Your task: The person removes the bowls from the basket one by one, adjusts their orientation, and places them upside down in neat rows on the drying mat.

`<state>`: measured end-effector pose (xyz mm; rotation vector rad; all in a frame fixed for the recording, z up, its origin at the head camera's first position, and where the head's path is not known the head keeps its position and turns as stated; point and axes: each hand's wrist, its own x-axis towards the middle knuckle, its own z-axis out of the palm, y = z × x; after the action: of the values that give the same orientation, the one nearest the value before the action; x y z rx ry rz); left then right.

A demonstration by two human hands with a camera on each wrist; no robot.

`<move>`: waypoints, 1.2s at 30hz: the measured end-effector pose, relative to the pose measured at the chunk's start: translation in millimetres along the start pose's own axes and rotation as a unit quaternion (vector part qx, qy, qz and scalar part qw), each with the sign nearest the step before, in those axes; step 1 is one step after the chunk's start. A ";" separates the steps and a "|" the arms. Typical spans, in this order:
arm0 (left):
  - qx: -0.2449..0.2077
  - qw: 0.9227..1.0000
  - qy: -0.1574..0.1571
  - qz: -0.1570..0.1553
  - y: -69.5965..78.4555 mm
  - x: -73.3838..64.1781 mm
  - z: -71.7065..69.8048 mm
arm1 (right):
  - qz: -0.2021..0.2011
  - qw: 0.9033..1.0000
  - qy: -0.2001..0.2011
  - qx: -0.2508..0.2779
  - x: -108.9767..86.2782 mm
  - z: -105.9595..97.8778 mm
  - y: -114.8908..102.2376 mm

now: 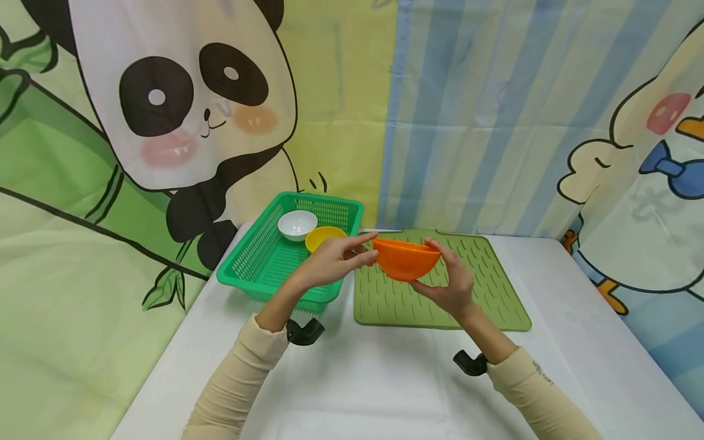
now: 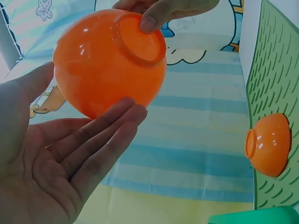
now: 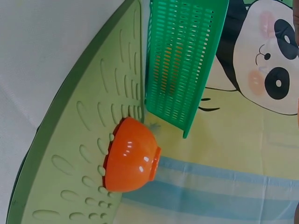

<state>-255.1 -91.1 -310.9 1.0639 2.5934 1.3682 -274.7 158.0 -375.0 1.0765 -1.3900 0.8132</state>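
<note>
An orange bowl (image 1: pixel 406 261) is held up over the green mat in the head view, its base turned to the left wrist camera. My right hand (image 1: pixel 451 281) grips it from the right, thumb at the foot ring and fingers at the rim. From the left, my left hand (image 1: pixel 332 260) reaches to the bowl with fingers fairly straight, the fingertips (image 2: pixel 127 103) overlapping its side in the left wrist view. A second orange bowl (image 3: pixel 132 156) lies upside down on the mat, hidden in the head view.
A green basket (image 1: pixel 242 278) stands left of the green drying mat (image 1: pixel 385 305), holding a white bowl (image 1: pixel 297 225) and a yellow bowl (image 1: pixel 324 235). The white table (image 1: pixel 374 379) meets a printed curtain (image 1: pixel 467 122) at the back.
</note>
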 end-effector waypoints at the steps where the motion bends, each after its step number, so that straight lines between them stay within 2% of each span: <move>1: 0.006 1.000 0.004 0.003 -0.8 -0.4 0.3 | 0.003 1.000 0.001 -0.002 -0.2 0.0 -0.1; 9: 0.036 0.997 0.053 0.036 -8.1 -0.6 4.1 | 0.024 0.999 0.005 -0.021 -2.9 0.6 1.4; 13: 0.062 0.993 0.087 0.057 -11.8 -0.4 6.3 | 0.039 0.998 0.006 -0.049 -8.1 0.0 4.3; 18: 0.107 0.980 0.130 0.110 -14.8 -0.2 8.9 | 0.066 0.995 0.006 -0.071 -7.9 -1.5 3.7; 23: 0.137 0.964 0.160 0.160 -18.4 0.4 11.6 | 0.099 0.993 -0.004 -0.059 8.0 -4.1 -9.5; 26: 0.144 0.956 0.168 0.195 -20.5 1.2 13.0 | 0.119 0.991 -0.006 -0.053 14.7 -5.0 -15.9; 30: 0.153 0.947 0.160 0.235 -21.9 2.6 15.8 | 0.141 0.989 -0.017 -0.046 17.6 -6.2 -18.4; 36: 0.190 0.932 0.143 0.272 -25.4 9.0 22.7 | 0.187 0.981 -0.050 -0.012 21.3 -8.2 -21.3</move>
<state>-269.0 -79.2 -341.1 1.8894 2.9986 1.1820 -250.7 155.1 -355.4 0.8576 -1.7131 1.0192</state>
